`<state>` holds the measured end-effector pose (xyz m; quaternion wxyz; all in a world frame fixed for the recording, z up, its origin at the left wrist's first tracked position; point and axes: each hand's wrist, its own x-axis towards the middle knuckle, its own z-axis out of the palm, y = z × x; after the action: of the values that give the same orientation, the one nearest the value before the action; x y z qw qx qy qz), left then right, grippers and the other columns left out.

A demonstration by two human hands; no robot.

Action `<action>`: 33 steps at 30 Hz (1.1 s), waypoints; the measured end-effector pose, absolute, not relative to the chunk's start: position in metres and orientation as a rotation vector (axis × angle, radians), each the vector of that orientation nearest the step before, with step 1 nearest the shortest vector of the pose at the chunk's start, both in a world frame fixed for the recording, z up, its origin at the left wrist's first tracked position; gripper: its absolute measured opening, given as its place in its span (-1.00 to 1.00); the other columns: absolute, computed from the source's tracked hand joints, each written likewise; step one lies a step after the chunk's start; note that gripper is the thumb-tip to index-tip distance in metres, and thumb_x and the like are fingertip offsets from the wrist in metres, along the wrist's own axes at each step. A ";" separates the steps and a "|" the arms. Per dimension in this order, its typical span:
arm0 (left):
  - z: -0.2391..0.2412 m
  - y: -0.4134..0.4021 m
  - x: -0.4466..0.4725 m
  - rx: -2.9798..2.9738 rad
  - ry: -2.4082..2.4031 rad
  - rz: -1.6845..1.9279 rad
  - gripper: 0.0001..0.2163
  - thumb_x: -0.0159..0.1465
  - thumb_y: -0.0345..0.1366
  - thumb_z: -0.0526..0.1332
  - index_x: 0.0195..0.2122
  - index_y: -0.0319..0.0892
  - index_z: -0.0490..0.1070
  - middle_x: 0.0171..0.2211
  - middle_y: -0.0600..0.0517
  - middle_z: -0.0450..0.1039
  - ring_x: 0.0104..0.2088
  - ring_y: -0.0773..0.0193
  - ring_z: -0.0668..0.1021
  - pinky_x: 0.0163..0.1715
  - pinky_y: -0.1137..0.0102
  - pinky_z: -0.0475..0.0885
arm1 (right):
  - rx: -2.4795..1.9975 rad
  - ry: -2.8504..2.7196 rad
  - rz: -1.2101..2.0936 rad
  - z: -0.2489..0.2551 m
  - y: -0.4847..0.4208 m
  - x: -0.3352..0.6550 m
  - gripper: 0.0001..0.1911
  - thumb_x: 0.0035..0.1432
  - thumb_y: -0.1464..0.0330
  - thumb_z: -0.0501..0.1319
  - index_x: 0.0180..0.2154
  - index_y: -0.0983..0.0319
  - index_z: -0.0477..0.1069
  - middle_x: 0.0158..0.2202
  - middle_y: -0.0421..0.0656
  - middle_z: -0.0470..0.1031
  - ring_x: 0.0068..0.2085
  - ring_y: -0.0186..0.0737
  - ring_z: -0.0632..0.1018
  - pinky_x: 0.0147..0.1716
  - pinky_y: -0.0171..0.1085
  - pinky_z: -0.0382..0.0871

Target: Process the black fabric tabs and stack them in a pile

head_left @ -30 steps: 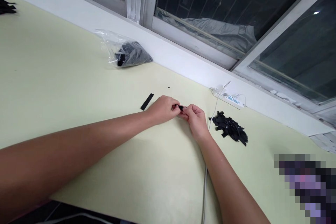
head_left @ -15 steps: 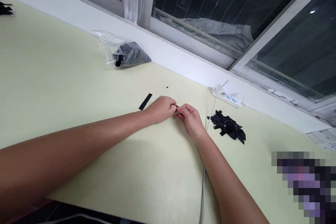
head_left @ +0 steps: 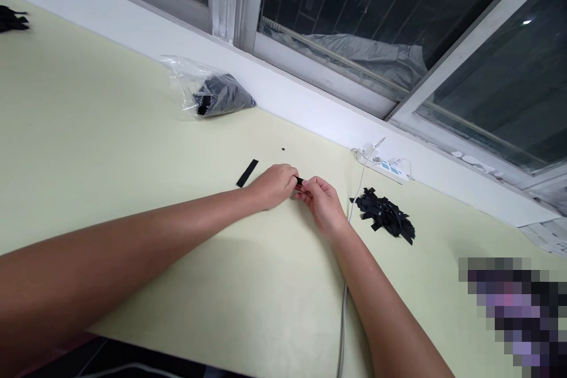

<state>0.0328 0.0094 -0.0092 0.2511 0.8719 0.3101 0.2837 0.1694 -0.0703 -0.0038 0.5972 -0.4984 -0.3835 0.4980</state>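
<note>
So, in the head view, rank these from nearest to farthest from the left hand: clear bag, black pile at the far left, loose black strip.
From the left hand:
1. Loose black strip: just to its left.
2. Clear bag: farther back, to the left.
3. Black pile: far left, cut off by the picture's edge.

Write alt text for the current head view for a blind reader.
A person's left hand and right hand hold a small black piece between them over a pale green table. A black strip lies beyond the left wrist and a heap of black pieces to the right. Behind sit a plastic bag and power strip.
</note>
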 end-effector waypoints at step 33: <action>-0.009 0.006 0.034 2.345 0.968 0.741 -0.74 0.17 -0.15 0.25 -0.59 -0.15 0.45 -0.62 0.06 0.42 -0.57 0.31 0.37 -0.54 0.36 0.13 | -1.384 -0.900 0.993 -0.013 -0.066 0.188 -0.56 -0.19 0.31 0.49 -0.26 0.25 0.37 -0.40 -0.15 0.59 -0.43 -0.29 0.60 -0.33 -0.32 0.58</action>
<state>0.0335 0.0060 -0.0087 0.2466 0.8599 0.3548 0.2716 0.1880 -0.0664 -0.0127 0.5707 -0.5899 -0.3837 0.4233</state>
